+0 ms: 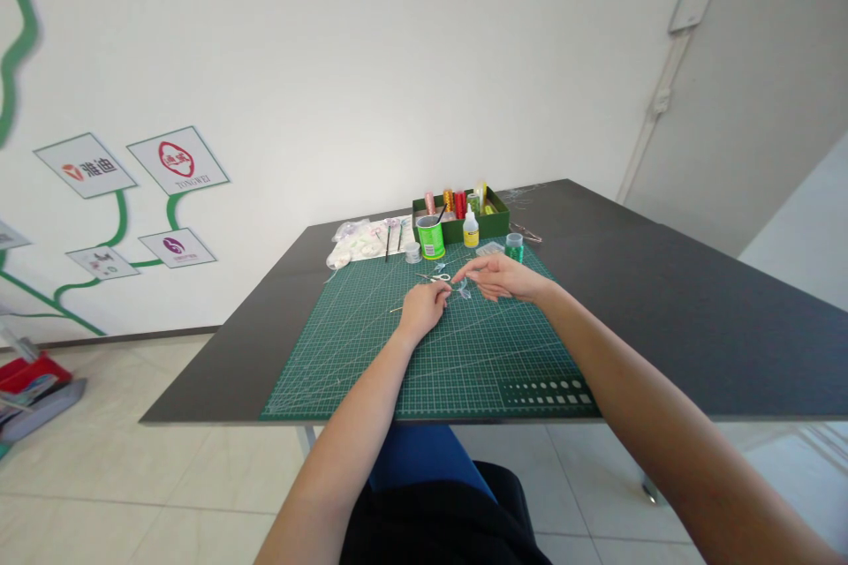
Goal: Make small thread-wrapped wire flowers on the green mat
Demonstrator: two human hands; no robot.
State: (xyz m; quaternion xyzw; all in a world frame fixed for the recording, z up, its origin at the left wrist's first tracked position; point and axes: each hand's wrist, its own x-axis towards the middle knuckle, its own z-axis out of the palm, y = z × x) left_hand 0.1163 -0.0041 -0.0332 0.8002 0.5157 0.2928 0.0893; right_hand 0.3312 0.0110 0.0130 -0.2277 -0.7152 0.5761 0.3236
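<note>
White materials (364, 243) are spread at the far left corner of the green cutting mat (344, 353). Nearer, a thin stick (396, 309) is seen just beside the left hand (424, 309), pointed nearly sideways. That hand is curled, fingertips drawn together; whether anything is pinched cannot be told. White-handled scissors (437, 279) are laid just beyond. Between both hands' fingertips, a pale blue petal piece (465, 291) is seen, its long axis apparently slanted toward the lower right (its stem is too small to be made out). The right hand (494, 276) is pointed leftward, fingers bent; its grip cannot be told. Behind it, a green jar (514, 250) is set.
</note>
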